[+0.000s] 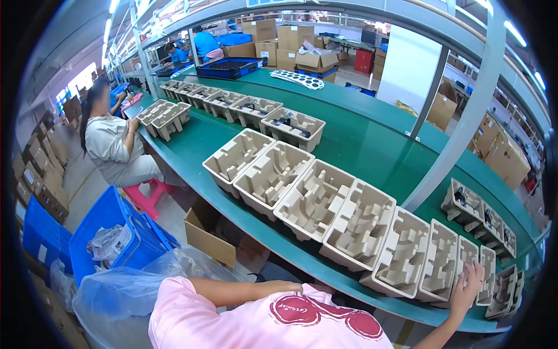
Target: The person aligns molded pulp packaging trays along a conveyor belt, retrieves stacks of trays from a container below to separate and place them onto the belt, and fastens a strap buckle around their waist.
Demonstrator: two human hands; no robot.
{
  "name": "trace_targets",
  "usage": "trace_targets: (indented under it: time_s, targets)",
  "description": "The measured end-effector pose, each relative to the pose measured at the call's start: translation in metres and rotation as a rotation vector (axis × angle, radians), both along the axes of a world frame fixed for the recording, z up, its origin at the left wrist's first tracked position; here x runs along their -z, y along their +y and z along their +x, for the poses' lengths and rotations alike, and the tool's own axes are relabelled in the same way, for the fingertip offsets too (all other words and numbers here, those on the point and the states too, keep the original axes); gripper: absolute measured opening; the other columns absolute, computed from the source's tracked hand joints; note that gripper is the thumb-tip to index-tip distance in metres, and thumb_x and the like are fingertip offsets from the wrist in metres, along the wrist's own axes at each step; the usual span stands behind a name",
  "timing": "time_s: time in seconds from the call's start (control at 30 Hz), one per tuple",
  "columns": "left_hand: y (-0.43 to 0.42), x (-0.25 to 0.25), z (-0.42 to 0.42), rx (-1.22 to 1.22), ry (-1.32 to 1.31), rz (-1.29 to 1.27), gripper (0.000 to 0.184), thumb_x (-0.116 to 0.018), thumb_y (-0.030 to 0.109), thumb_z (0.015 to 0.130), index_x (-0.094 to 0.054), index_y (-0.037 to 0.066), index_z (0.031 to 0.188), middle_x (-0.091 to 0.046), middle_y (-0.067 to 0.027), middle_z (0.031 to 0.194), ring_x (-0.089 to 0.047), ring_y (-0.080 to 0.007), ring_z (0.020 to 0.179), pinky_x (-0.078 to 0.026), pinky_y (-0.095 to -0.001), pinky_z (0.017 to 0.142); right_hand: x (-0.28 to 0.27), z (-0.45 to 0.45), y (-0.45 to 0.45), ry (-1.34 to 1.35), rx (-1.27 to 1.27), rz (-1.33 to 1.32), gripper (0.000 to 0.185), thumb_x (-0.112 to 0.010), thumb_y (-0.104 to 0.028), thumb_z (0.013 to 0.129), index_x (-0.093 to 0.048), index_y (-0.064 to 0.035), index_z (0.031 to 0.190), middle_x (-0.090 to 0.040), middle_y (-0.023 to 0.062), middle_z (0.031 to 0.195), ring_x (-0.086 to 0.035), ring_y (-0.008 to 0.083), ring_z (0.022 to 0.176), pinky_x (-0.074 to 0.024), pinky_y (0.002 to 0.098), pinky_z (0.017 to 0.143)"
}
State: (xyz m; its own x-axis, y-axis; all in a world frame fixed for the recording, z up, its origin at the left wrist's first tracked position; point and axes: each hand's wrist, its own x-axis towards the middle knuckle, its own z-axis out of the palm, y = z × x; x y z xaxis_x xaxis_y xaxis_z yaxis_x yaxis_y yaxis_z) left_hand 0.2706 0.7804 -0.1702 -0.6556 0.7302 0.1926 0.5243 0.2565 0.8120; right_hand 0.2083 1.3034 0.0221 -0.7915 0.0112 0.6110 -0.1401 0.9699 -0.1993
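My right hand [469, 284] is at the right end of the near row, its fingers stretched out and slightly apart over a molded pulp tray [467, 249]. It seems to touch the tray's edge; I see nothing held. Another pulp tray [487, 269] stands just beyond the fingers. My left forearm [232, 292] bends in across my body, and the hand is hidden behind my pink shirt. Several beige pulp trays, such as this wide one [317, 200], line the front edge of the green bench [372, 154]. Their molded hollows show no parts.
A back row of pulp trays [293, 127] holds dark parts; more trays [465, 203] stand at right. A metal post [459, 110] rises from the bench. A seated person [113, 131] is at far left. Blue bins [107, 227] and an open carton [209, 235] stand below.
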Motion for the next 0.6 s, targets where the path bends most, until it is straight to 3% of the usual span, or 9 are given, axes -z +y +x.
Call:
trace_targets:
  time_s: [0.13,0.2,0.23,0.3,0.33,0.47,0.57,0.6]
  targets:
    - [0.015,-0.008,-0.006,0.008,0.055,0.132,0.021,-0.059,0.017,0.089,-0.061,0.003,0.105,-0.063,-0.0114,0.095,-0.06,-0.0324,0.084,-0.049,-0.0367,0.079,0.031,-0.013,0.034,0.063,0.287,0.264,0.03,-0.057,-0.005,0.084,-0.06,-0.0068,0.113,-0.052,0.0132,0.134,-0.048,0.0341,0.121,-0.035,0.0414,0.103]
    - [0.02,-0.01,0.011,-0.31,-0.101,0.122,0.019,-0.057,0.015,0.09,-0.062,0.004,0.105,-0.064,-0.0112,0.092,-0.061,-0.0304,0.089,-0.047,-0.0355,0.082,0.039,-0.014,0.038,0.014,0.29,0.223,0.031,-0.056,-0.006,0.085,-0.059,-0.0068,0.115,-0.053,0.0138,0.131,-0.051,0.0336,0.116,-0.0371,0.0408,0.1]
    - [0.025,-0.022,0.008,-0.297,-0.103,0.133,0.019,-0.057,0.015,0.09,-0.062,0.004,0.105,-0.064,-0.0112,0.092,-0.061,-0.0304,0.089,-0.047,-0.0355,0.082,0.042,-0.016,0.04,-0.031,0.278,0.167,0.032,-0.056,-0.006,0.086,-0.058,-0.0068,0.117,-0.055,0.0144,0.128,-0.053,0.0332,0.112,-0.0392,0.0401,0.098]
    - [0.025,-0.061,-0.009,-0.729,-0.118,0.409,0.022,-0.061,0.022,0.087,-0.064,0.005,0.101,-0.067,-0.0146,0.096,-0.06,-0.0287,0.08,-0.048,-0.0379,0.076,0.046,-0.017,0.041,-0.13,0.244,0.046,0.034,-0.055,-0.007,0.088,-0.056,-0.0069,0.122,-0.058,0.0155,0.122,-0.057,0.0323,0.103,-0.0435,0.0389,0.093]
    - [0.021,-0.079,-0.014,-0.729,-0.13,0.404,0.022,-0.061,0.022,0.087,-0.064,0.005,0.101,-0.067,-0.0146,0.096,-0.06,-0.0287,0.08,-0.048,-0.0379,0.076,0.043,-0.015,0.034,-0.142,0.247,0.046,0.034,-0.055,-0.007,0.088,-0.056,-0.0069,0.122,-0.058,0.0155,0.122,-0.057,0.0323,0.103,-0.0435,0.0389,0.093]
    - [0.016,-0.127,-0.026,-0.087,-0.164,-0.225,0.016,-0.062,0.016,0.087,-0.067,0.006,0.098,-0.069,-0.0095,0.095,-0.061,-0.0271,0.08,-0.048,-0.0352,0.074,0.003,-0.01,-0.006,-0.503,0.307,-0.321,0.039,-0.055,-0.009,0.09,-0.05,-0.0081,0.129,-0.061,0.0178,0.111,-0.06,0.0311,0.087,-0.0476,0.0397,0.081]
    - [-0.005,-0.131,-0.036,0.072,-0.148,-0.329,0.015,-0.062,0.016,0.087,-0.069,0.005,0.094,-0.07,-0.007,0.093,-0.061,-0.0265,0.08,-0.048,-0.034,0.074,0.004,-0.017,-0.004,-0.503,0.291,-0.324,0.042,-0.056,-0.013,0.091,-0.047,-0.0105,0.133,-0.062,0.0172,0.106,-0.059,0.0314,0.085,-0.0475,0.0413,0.079]
    - [-0.008,-0.15,-0.04,-0.074,-0.013,-0.167,0.015,-0.062,0.016,0.086,-0.069,0.006,0.094,-0.07,-0.0073,0.094,-0.061,-0.0264,0.08,-0.048,-0.0343,0.076,0.006,-0.015,-0.002,-0.512,0.286,-0.323,0.044,-0.056,-0.015,0.092,-0.046,-0.0117,0.135,-0.062,0.0169,0.103,-0.059,0.0316,0.084,-0.0474,0.0421,0.078]
